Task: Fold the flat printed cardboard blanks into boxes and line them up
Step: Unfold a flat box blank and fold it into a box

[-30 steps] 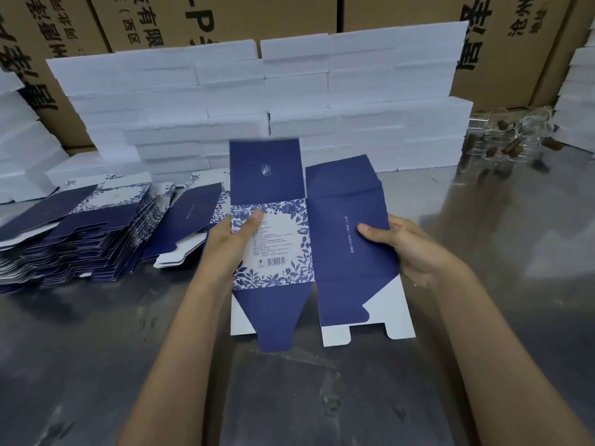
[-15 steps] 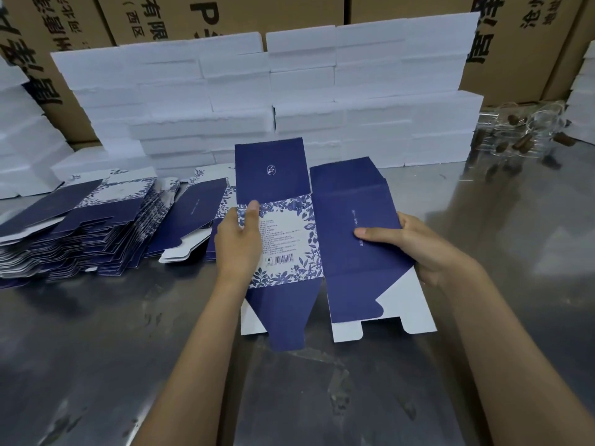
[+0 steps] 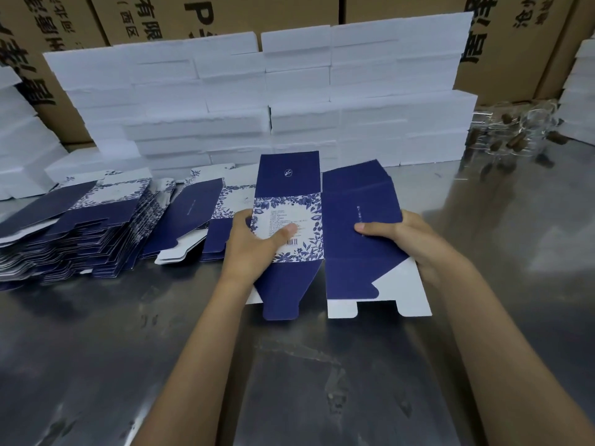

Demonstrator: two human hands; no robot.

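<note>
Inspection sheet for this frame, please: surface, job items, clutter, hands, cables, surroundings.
Surface: metal table, scuffed, reflective.
Job's things: one blue printed blank held unfolded above the table; heap of flat blanks at left; no folded boxes seen.
Clutter: clear packaging with brown pieces, far right.
Hands: left hand grips the floral panel, thumb on top; right hand grips the plain blue panel.
Cables: nothing seen.
Surroundings: stacked white foam blocks; brown cartons behind.

dim cool light, glare on table (image 3: pixel 515 220), edges warped, soft.
</note>
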